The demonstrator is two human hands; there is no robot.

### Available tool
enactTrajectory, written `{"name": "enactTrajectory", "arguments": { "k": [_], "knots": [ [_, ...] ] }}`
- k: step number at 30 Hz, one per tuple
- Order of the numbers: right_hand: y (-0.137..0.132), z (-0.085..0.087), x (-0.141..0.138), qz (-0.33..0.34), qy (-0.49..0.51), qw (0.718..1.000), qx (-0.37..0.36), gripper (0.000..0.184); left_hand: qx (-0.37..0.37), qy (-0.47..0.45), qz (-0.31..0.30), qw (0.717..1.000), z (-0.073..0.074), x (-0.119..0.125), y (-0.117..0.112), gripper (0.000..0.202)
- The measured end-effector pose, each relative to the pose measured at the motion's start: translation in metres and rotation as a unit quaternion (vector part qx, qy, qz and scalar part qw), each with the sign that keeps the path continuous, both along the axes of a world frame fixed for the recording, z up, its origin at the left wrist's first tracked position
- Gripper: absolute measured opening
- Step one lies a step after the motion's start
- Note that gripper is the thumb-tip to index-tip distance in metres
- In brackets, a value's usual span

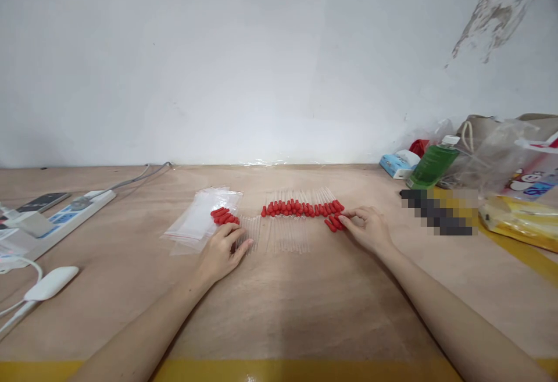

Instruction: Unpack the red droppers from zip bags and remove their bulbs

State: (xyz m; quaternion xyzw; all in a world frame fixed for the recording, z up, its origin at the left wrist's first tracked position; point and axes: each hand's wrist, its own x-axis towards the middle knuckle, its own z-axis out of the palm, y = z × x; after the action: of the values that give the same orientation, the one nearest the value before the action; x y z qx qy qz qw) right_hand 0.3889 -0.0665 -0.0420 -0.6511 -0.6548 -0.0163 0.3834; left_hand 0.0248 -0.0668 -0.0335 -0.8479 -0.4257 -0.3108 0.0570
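A long row of red rubber bulbs (pixel 288 207) runs across the middle of the table. Clear thin tubes reach out behind them, and more clear tubes (pixel 292 236) lie on the near side. At the row's left, my left hand (pixel 222 251) rests beside more tubes, thumb and fingers apart. Just above its fingertips is a small cluster of red bulbs (pixel 224 216), partly over clear plastic bags (pixel 192 222). At the right end, my right hand (pixel 368 228) has thumb and forefinger close together at a few red bulbs (pixel 333 223), seemingly pinching one; its fingertips partly cover it.
On the left lie a power strip (pixel 82 213), a phone (pixel 41 202) and a white cabled device (pixel 54 283). To the right stand a tissue pack (pixel 396 165), a green bottle (pixel 433 164), plastic bags (pixel 492 149) and a yellow packet (pixel 523 222). A wall closes off the back.
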Motion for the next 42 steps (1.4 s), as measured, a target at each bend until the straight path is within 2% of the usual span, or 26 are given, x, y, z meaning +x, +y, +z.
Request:
{"name": "enactTrajectory", "arguments": {
  "k": [6, 9, 12, 16, 19, 23, 27, 34, 38, 42],
  "knots": [
    [0.002, -0.001, 0.002, -0.046, 0.013, 0.998, 0.03, 0.034, 0.012, 0.002, -0.004, 1.0, 0.002, 0.001, -0.002, 0.024],
    [0.01, 0.002, 0.003, -0.07, 0.017, 0.997, 0.018, 0.03, 0.006, 0.009, -0.006, 1.0, 0.001, 0.001, -0.002, 0.023],
    [0.022, 0.013, 0.001, -0.088, -0.011, 0.995, -0.041, 0.028, 0.0, 0.012, -0.014, 1.0, -0.001, 0.001, -0.002, 0.024],
    [0.037, 0.029, -0.007, -0.107, -0.037, 0.98, -0.163, 0.029, 0.002, 0.007, -0.018, 1.0, -0.002, 0.0, 0.0, 0.023],
    [0.042, 0.033, -0.014, -0.114, -0.044, 0.971, -0.206, 0.026, 0.004, 0.003, -0.018, 1.0, -0.002, 0.0, 0.0, 0.02],
    [0.043, 0.032, -0.021, -0.137, -0.053, 0.968, -0.202, 0.025, 0.003, 0.007, -0.02, 1.0, 0.002, 0.002, -0.003, 0.019],
    [0.044, 0.032, -0.026, -0.154, -0.062, 0.966, -0.2, 0.026, -0.003, 0.028, -0.026, 0.999, 0.006, 0.006, -0.007, 0.027],
    [0.044, 0.032, -0.028, -0.161, -0.085, 0.964, -0.195, 0.028, -0.019, 0.041, -0.036, 0.998, 0.007, 0.009, -0.009, 0.032],
    [0.042, 0.032, -0.029, -0.159, -0.096, 0.966, -0.18, 0.025, -0.02, 0.044, -0.02, 0.999, 0.009, 0.015, -0.008, 0.035],
    [0.041, 0.031, -0.032, -0.158, -0.093, 0.974, -0.132, 0.024, -0.021, 0.043, 0.008, 0.999, 0.008, 0.024, -0.007, 0.039]
  ]
}}
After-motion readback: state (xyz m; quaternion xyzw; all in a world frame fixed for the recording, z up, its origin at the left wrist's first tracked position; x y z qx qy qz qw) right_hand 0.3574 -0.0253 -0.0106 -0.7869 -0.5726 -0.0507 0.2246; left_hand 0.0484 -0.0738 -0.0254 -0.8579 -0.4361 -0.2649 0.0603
